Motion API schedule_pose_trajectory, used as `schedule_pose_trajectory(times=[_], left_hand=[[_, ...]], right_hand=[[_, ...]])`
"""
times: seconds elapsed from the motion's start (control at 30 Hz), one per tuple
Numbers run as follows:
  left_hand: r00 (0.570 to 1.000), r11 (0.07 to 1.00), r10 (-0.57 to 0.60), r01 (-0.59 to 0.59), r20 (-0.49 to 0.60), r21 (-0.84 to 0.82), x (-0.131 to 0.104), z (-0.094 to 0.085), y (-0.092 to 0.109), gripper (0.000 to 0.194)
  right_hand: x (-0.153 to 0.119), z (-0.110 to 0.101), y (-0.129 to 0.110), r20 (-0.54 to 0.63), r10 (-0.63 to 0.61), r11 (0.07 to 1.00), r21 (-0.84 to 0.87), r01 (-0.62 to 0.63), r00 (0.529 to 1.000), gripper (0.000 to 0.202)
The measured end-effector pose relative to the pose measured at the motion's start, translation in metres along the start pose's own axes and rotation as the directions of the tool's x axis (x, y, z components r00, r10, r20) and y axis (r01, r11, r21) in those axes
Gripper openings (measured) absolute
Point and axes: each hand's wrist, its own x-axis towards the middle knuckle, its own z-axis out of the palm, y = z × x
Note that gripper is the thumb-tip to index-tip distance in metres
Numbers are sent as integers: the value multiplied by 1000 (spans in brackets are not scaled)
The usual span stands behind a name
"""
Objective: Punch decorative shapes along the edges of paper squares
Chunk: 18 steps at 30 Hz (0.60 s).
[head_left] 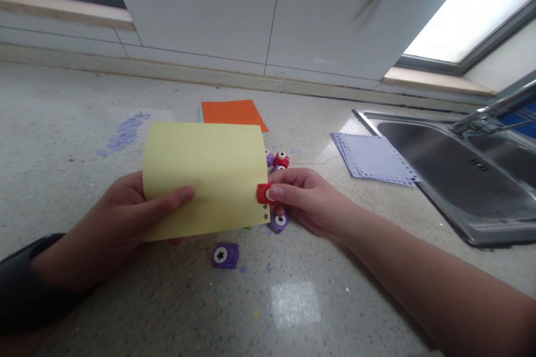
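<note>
A yellow sheet of paper (pixel 209 162) is held above the counter by my left hand (pixel 138 206), thumb on top and fingers beneath. My right hand (pixel 301 195) grips a red craft punch (pixel 263 193) at the sheet's right edge, with the thumb on its pale round button. Small star-shaped holes show in the paper just below that punch. Close by my right hand sit a purple punch (pixel 279 222) and another red punch (pixel 282 159), with more purple ones partly hidden. Nearer to me lies a purple punch with a star mark (pixel 225 255).
Behind the yellow sheet lies orange paper (pixel 232 114). Small purple cut-outs (pixel 125 134) are heaped at left. A stack of pale lilac sheets with punched borders (pixel 374 156) rests against the metal sink (pixel 439 162) at right. A few tiny paper stars dot the counter (pixel 176 301).
</note>
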Motion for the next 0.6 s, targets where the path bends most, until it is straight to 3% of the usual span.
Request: schedule_pose_trajectory(times=[0.6], left_hand=[[1000,1000,5,-5,8,21,-2,5,5,60]], right_hand=[[1,-4,2,62,3,998,-64,1,998,29]])
